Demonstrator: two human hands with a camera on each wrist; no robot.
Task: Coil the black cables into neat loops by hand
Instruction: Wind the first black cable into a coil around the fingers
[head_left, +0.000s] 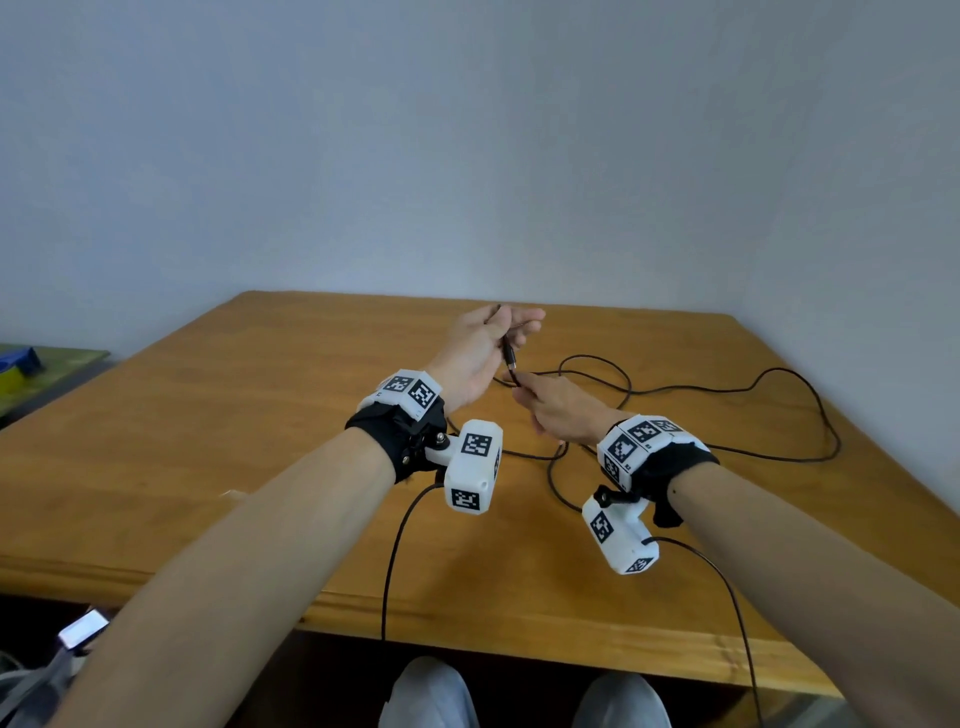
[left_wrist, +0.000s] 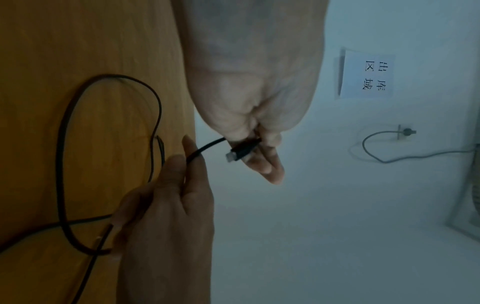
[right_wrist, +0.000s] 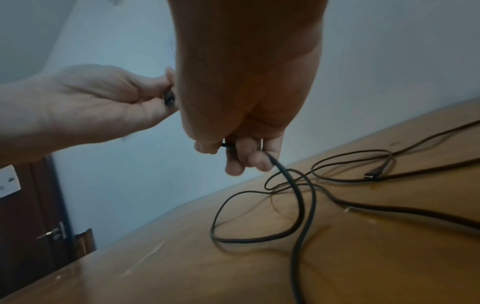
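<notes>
A long black cable (head_left: 727, 388) lies in loose tangled loops on the wooden table (head_left: 208, 467), mostly right of centre. My left hand (head_left: 506, 332) is raised above the table and pinches the cable's plug end (left_wrist: 242, 151), metal tip pointing out. Just below it, my right hand (head_left: 524, 389) curls its fingers (right_wrist: 241, 158) around the cable (left_wrist: 193, 157) a short way from the plug. From the right hand the cable (right_wrist: 298, 205) drops to the table. Its other plug (right_wrist: 374, 174) lies flat among the loops.
A pale wall stands right behind the table's far edge and right side. Thin camera leads (head_left: 389, 561) hang from both wrists over the front edge. A phone (head_left: 83, 629) sits low at the left. A paper sign (left_wrist: 369, 74) and a socket (left_wrist: 405, 131) are on the wall.
</notes>
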